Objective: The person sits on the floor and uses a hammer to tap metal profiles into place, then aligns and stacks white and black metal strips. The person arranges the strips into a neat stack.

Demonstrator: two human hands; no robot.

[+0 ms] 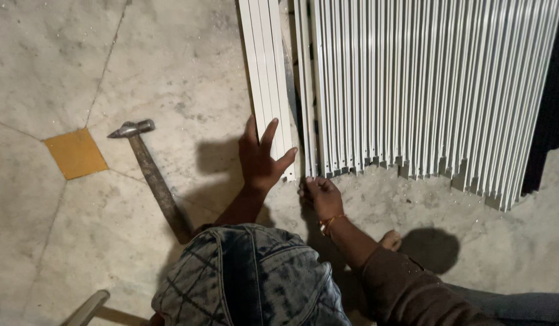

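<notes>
Fingers (268,134) of the left hand (261,160) are spreading flat on a small stack of white strips (266,66) on the floor (80,72); the right hand (321,194) is pinching one strip's end (308,172), whose sharp edge could be cutting skin if it slips.

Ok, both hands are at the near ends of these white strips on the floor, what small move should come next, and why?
Probably slide the small bundle under the left hand rightward. A dark gap separates it from the big stack, and the right hand already pinches a strip end at that gap. The hammer lies untouched.
</notes>
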